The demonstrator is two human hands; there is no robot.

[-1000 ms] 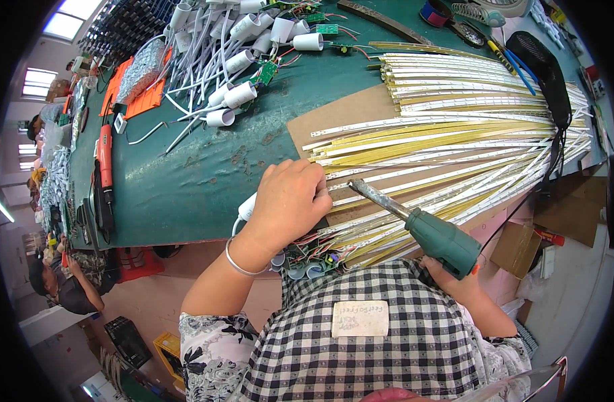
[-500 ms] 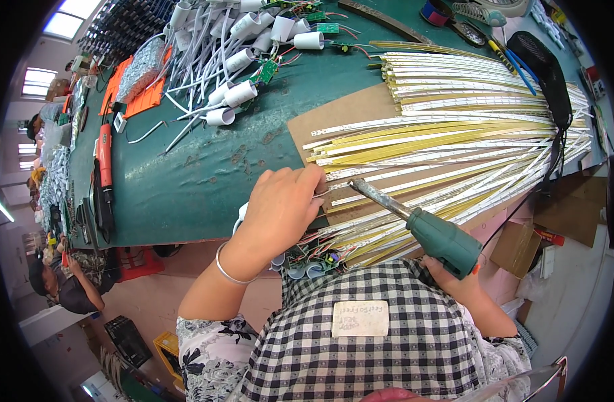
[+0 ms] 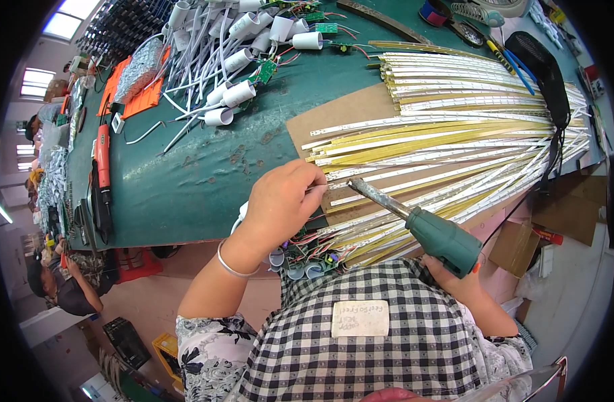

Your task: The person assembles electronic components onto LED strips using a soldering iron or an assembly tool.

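Note:
My right hand [image 3: 454, 276] is wrapped around the green handle of a soldering iron [image 3: 444, 242]. Its dark, stained metal tip points up and left, over the ends of the white LED strips [image 3: 387, 171]. Just left of the tip, my left hand [image 3: 287, 194] is pinched closed at a strip end, and what its fingertips hold is hidden. A white lamp cap [image 3: 242, 210] shows partly behind the left wrist. Below the strips, by the apron, lies a cluster of green circuit boards with thin red wires [image 3: 313, 254] and grey-white caps.
Brown cardboard [image 3: 340, 114] lies beneath the strips on the green table mat [image 3: 206, 181]. White caps with cables and boards [image 3: 240, 60] are heaped at the back. An orange electric screwdriver [image 3: 103, 154] lies at left. A black pouch [image 3: 544, 74] rests across the strips at right.
My left hand has shifted slightly up, its fingers pinching close to a strip end. The soldering iron has barely moved.

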